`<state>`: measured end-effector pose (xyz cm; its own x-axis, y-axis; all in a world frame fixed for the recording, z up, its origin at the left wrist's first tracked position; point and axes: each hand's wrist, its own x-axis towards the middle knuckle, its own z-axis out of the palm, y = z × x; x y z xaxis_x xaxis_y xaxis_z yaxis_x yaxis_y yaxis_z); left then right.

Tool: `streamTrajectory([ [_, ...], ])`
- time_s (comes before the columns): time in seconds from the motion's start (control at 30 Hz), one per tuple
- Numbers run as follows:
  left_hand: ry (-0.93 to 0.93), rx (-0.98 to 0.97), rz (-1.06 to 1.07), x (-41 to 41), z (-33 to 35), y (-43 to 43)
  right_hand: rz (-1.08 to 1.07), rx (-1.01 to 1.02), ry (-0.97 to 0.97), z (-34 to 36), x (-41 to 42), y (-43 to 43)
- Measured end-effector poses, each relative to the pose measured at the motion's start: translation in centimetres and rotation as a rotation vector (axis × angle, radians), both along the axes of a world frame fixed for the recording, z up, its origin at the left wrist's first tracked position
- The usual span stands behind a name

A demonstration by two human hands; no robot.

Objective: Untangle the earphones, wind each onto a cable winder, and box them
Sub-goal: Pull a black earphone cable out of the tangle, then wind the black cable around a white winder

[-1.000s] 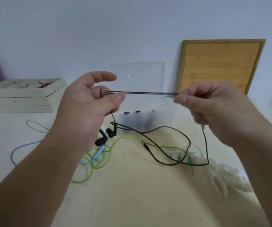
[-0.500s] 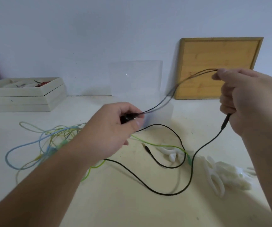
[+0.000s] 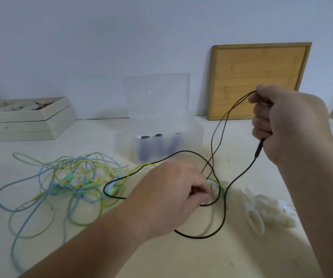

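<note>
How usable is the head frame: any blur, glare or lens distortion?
Head view: the left hand is motion-smeared, the right hand sharper; light is soft, with only faint shadows under the black cable; one tiny glint on the clear box lid; the wide lens skews the wooden board; the white winders wash out against the pale table.

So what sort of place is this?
Likely a plain hobby or work desk against a bare wall: a clear plastic box, a wooden tray of small bits, and tangled earphones lying on it.
</note>
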<state>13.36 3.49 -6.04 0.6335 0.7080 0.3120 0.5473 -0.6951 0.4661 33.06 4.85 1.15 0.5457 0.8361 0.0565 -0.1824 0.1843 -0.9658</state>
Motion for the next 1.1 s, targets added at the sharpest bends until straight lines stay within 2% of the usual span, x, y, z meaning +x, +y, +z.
streamTrajectory([
  [0.07,-0.030,0.007,0.073,0.4,-0.2,0.1,0.017,0.009,-0.011,-0.1,-0.3,0.1],
  [0.17,-0.138,-0.119,0.228,0.2,-0.5,0.6,-0.015,0.032,-0.009,-0.1,-0.4,0.0],
  [0.3,0.013,-0.107,0.299,0.2,-1.1,0.9,-0.091,0.120,0.065,0.1,-0.1,-0.4],
  [0.4,0.045,-0.099,0.325,0.6,-1.3,0.9,-0.089,0.193,0.104,0.2,-0.1,-0.6],
  [0.5,0.059,-0.080,0.309,0.7,-1.3,0.8,-0.069,0.213,0.099,0.2,-0.2,-0.5],
  [0.7,0.092,-0.125,0.109,0.8,-1.3,0.8,-0.040,0.192,0.079,0.1,-0.2,-0.4],
  [0.83,0.004,-0.105,0.088,0.9,-1.4,1.0,-0.031,0.182,0.069,0.0,-0.3,-0.4],
  [1.1,-0.253,-0.292,0.183,-0.6,-0.3,1.6,-0.026,0.188,0.064,0.1,-0.5,-0.5],
])
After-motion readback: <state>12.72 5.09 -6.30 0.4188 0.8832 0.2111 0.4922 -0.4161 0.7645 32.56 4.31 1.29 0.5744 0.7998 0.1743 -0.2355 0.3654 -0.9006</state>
